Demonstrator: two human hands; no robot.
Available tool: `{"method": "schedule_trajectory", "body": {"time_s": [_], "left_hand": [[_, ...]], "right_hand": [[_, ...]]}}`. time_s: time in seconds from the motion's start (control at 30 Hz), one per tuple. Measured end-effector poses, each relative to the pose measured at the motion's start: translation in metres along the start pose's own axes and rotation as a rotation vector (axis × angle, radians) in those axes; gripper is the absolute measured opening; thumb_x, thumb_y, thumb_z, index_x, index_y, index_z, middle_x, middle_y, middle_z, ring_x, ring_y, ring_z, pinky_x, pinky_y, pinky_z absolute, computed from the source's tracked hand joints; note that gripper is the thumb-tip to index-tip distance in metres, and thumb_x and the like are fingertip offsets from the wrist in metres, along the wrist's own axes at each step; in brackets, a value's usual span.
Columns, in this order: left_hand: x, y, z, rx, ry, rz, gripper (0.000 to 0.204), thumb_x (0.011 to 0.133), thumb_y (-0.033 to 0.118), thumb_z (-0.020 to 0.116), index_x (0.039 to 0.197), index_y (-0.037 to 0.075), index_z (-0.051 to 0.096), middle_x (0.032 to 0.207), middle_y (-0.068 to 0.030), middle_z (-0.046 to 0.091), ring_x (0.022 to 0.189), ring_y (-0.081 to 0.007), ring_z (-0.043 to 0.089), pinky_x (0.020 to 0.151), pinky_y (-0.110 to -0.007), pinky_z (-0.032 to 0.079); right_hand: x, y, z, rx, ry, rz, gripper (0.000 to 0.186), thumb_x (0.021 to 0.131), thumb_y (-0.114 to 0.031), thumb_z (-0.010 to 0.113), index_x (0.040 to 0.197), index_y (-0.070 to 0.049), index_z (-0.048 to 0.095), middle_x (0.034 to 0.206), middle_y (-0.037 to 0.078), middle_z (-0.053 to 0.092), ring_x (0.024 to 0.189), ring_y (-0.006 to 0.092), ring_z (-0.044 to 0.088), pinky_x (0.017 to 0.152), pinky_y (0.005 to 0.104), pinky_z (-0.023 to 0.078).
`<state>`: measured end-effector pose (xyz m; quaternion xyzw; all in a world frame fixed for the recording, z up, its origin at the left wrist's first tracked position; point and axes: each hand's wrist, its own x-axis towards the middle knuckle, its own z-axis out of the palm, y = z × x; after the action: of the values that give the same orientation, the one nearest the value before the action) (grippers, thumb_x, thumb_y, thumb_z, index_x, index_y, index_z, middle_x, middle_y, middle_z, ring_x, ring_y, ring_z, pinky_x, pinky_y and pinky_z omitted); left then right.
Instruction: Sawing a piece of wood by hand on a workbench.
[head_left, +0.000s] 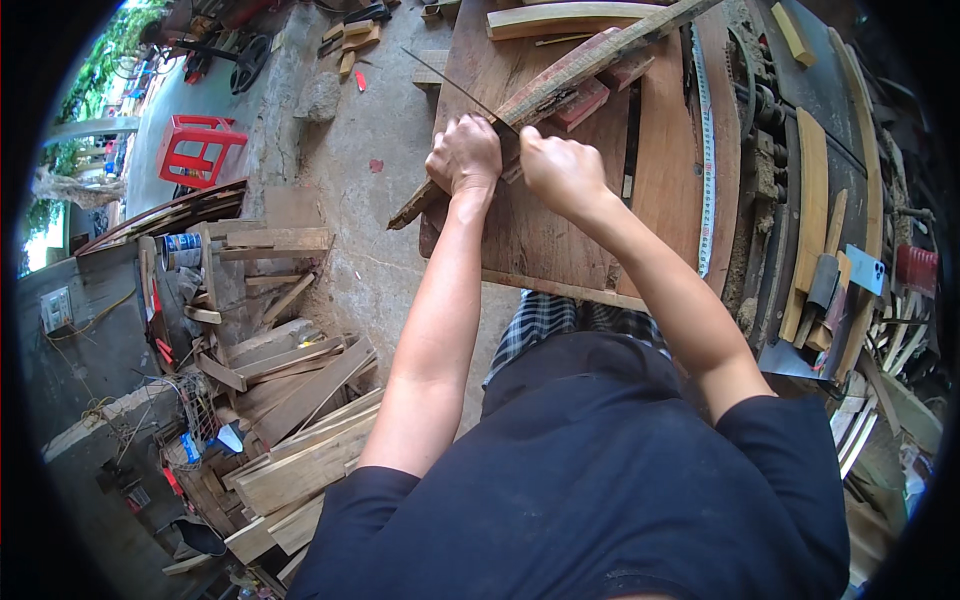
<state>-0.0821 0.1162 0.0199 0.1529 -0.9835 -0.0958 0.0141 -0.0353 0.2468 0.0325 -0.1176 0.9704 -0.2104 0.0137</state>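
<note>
Left hand [464,155] clenched around a worn plank [560,85], pressing it onto the tabletop [540,240]. Right hand [562,172] just beside, fist closed on a thin blade [450,80] slanting up past the left knuckles. Tape measure [704,150] well right of both.

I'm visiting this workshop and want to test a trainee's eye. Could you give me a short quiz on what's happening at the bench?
1. True or false: both hands are on the long rough plank.
2. What thin tool sticks out past the left hand? A) metal blade B) paintbrush C) rope
3. What lies on the workbench to the right of the right hand?

Key: 1. True. 2. A, the metal blade. 3. A measuring tape, stretched out along the bench.
</note>
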Motion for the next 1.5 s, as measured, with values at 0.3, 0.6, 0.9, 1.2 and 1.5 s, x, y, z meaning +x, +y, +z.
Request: {"method": "schedule_trajectory", "body": {"time_s": [0.3,0.6,0.9,1.2,1.5], "left_hand": [[-0.003,-0.004,-0.001,0.005,0.027,0.004,0.043,0.095,0.037,0.036,0.097,0.01,0.07,0.101,-0.0138,0.069,0.095,-0.0339,0.066,0.081,-0.046,0.052],[-0.003,-0.008,0.003,0.003,0.115,-0.008,0.036,0.092,0.032,0.044,0.085,0.01,0.071,0.093,-0.0079,0.07,0.089,-0.0284,0.067,0.073,-0.044,0.054],[0.0,0.001,-0.001,-0.001,0.006,0.005,0.043,0.095,0.037,0.036,0.098,0.009,0.069,0.099,-0.0145,0.07,0.094,-0.0343,0.067,0.08,-0.047,0.052],[-0.001,-0.001,-0.002,-0.004,0.023,0.006,0.044,0.095,0.037,0.036,0.099,0.01,0.07,0.101,-0.0149,0.069,0.095,-0.0344,0.066,0.081,-0.047,0.051],[-0.002,-0.01,0.003,-0.015,0.026,-0.01,0.044,0.095,0.037,0.036,0.098,0.009,0.07,0.101,-0.0146,0.069,0.095,-0.0352,0.066,0.081,-0.047,0.051]], "right_hand": [[-0.044,0.004,-0.019,-0.051,-0.173,0.068,0.012,0.087,-0.012,0.046,0.088,-0.002,0.051,0.069,0.022,0.065,0.065,0.0366,0.068,0.056,0.0481,0.053],[-0.028,0.002,-0.01,-0.065,-0.043,-0.025,0.009,0.086,-0.01,0.047,0.088,-0.003,0.052,0.07,0.02,0.067,0.065,0.035,0.068,0.053,0.0455,0.054],[0.002,0.002,0.006,-0.06,0.043,-0.022,0.008,0.082,-0.011,0.05,0.084,-0.004,0.052,0.067,0.02,0.066,0.062,0.0324,0.069,0.051,0.0432,0.054],[-0.025,0.003,-0.012,-0.074,-0.055,0.013,0.01,0.083,-0.01,0.049,0.087,-0.003,0.055,0.071,0.018,0.068,0.066,0.0327,0.07,0.053,0.0427,0.055],[-0.048,0.002,-0.023,-0.045,-0.135,0.032,0.011,0.085,-0.011,0.047,0.087,-0.002,0.053,0.071,0.022,0.066,0.066,0.0357,0.068,0.056,0.046,0.054]]}}
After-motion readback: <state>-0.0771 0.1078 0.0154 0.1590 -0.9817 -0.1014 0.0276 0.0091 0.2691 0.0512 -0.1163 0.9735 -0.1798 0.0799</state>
